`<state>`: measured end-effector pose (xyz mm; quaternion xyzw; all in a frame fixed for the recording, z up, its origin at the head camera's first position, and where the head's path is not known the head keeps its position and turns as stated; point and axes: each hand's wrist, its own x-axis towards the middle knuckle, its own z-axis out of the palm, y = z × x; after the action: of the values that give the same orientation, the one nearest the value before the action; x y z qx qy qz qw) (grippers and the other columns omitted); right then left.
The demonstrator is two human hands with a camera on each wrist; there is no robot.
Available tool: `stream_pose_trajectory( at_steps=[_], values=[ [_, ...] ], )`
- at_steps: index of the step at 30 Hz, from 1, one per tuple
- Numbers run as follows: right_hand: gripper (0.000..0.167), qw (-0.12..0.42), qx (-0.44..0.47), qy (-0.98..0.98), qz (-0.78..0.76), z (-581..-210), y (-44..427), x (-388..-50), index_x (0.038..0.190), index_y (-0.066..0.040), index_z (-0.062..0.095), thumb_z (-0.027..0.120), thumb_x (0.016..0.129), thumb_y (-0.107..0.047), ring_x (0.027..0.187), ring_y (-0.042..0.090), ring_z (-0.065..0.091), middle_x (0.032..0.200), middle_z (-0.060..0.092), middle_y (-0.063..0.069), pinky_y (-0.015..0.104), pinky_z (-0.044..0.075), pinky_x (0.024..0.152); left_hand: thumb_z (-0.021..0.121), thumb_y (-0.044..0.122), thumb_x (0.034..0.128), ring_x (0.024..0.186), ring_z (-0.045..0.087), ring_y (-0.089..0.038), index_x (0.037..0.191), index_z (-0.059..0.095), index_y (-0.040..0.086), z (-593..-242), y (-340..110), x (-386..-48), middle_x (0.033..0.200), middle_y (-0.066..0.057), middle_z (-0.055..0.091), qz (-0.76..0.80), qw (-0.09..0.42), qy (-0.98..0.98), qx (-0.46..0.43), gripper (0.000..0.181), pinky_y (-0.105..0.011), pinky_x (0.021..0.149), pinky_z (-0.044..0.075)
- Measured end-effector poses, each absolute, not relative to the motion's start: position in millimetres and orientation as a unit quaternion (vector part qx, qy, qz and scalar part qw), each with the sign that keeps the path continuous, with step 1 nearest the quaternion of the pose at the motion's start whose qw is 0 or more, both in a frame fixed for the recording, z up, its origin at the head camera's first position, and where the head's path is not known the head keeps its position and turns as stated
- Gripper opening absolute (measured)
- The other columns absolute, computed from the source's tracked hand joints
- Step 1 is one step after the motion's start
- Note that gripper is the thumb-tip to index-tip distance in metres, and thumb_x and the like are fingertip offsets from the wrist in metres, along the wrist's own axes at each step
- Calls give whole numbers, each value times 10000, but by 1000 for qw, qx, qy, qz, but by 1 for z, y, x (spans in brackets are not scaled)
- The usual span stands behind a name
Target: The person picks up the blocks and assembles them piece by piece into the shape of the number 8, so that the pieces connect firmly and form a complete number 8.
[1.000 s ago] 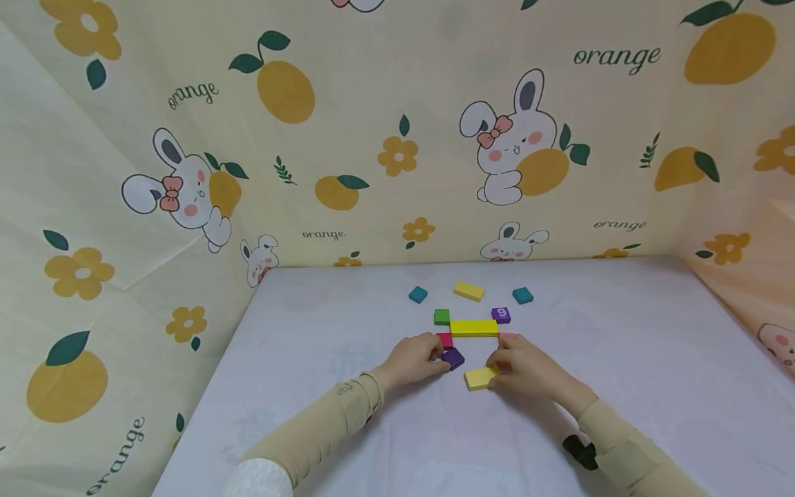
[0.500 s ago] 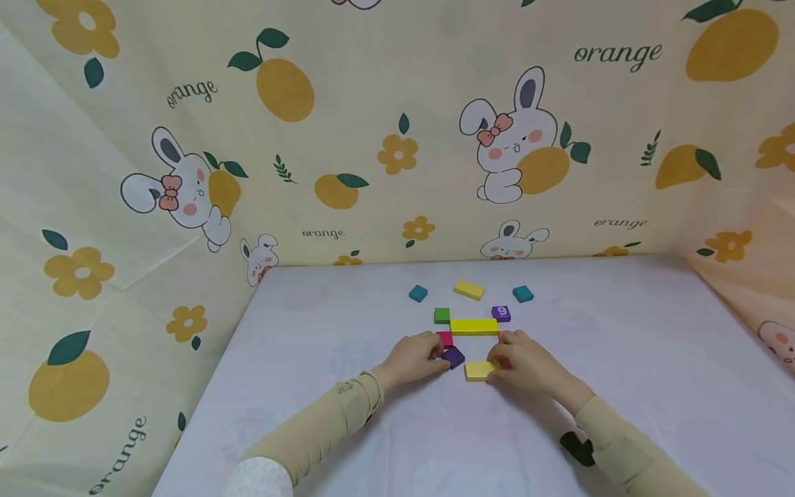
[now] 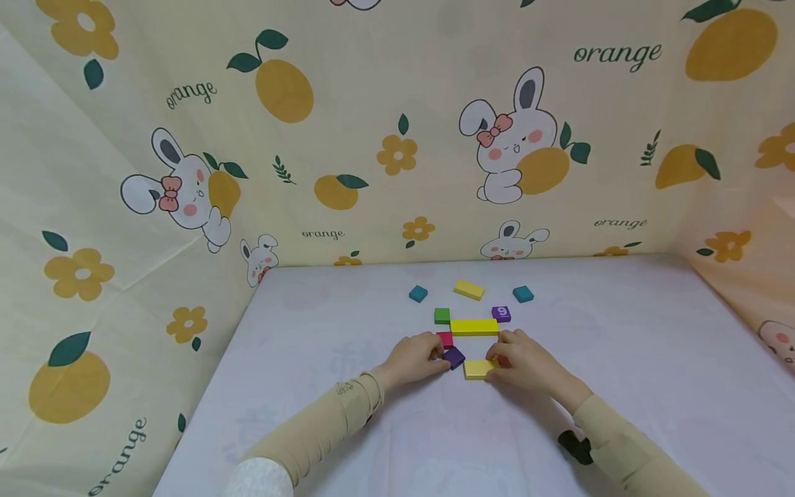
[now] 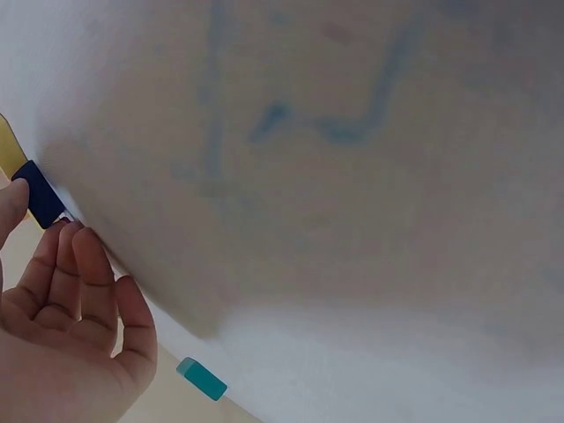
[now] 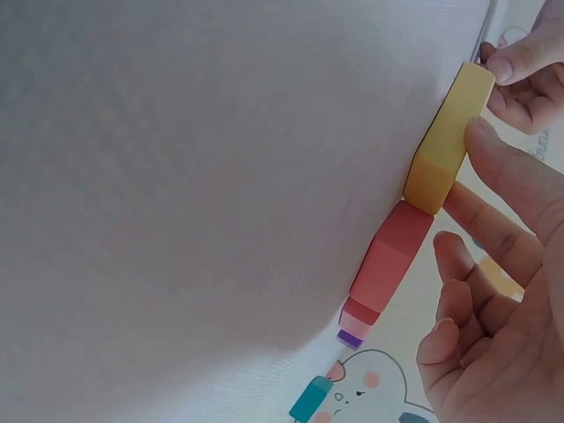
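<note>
Near the middle of the table, my left hand [image 3: 413, 359] pinches a small dark purple block [image 3: 455, 357], its thumb against one face in the left wrist view. To the right, a pale yellow rectangular block [image 3: 477, 370] lies under my right hand [image 3: 528, 366], held between thumb and index finger. The right wrist view shows this block's end close against a red block [image 5: 392, 256]. A pinkish-red block [image 3: 445, 339] sits just beyond my left fingertips. Behind both hands lies a long bright yellow block [image 3: 474, 327], with a green block [image 3: 442, 315] and a purple block marked 9 [image 3: 501, 314] near its ends.
Farther back are two teal blocks [image 3: 418, 294] and another pale yellow block [image 3: 468, 290], spaced apart. The table [image 3: 397, 442] has a white cover. A patterned cloth wall [image 3: 373, 83] rises behind its far edge and along both sides.
My right hand has slid the pale yellow block slightly away from me and a little left, and the block now lies straighter. My left hand and the dark purple block have stayed practically still.
</note>
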<state>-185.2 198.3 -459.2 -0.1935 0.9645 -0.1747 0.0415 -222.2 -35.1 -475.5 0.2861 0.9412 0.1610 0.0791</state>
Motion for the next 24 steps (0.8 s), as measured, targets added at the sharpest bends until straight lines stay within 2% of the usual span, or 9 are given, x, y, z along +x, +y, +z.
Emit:
stream_pose_trajectory(
  at_steps=[24],
  values=[
    [219,39,-191,966,-168,-462,196,-186,899,-185,693,776,730,-297,843,143,443,867,542,-40,277,432,704,654,374,850,655,467,-41,895,622,167,-476,-36,-220,802,72,552,172,77,939,289,215,-149,615,369]
  ],
)
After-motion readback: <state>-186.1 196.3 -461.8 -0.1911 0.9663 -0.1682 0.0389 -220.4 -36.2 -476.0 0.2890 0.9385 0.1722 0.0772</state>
